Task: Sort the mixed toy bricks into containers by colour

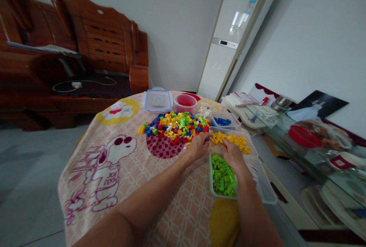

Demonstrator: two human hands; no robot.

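Note:
A heap of mixed building bricks point(177, 125) in yellow, red, blue, green and white lies in the middle of the table. My left hand point(200, 144) is at the heap's right edge, its fingers bent together beside the bin of yellow bricks point(236, 141). Over the near side of those yellow bricks, my right hand point(231, 153) points inward with its fingers closed. Anything held in either hand is too small to make out. Green bricks point(221, 176) fill a clear bin nearest me, partly behind my right wrist. Blue bricks point(222, 121) sit in another clear bin farther back.
White bricks point(203, 112) lie near a round pink-rimmed tub point(185, 102). A blue-edged lid point(158, 100) rests at the table's back. Patterned cloth point(137, 167) covers the table. To the right stands a glass-topped table point(303, 163) with dishes and papers; a wooden bench point(100, 41) is behind.

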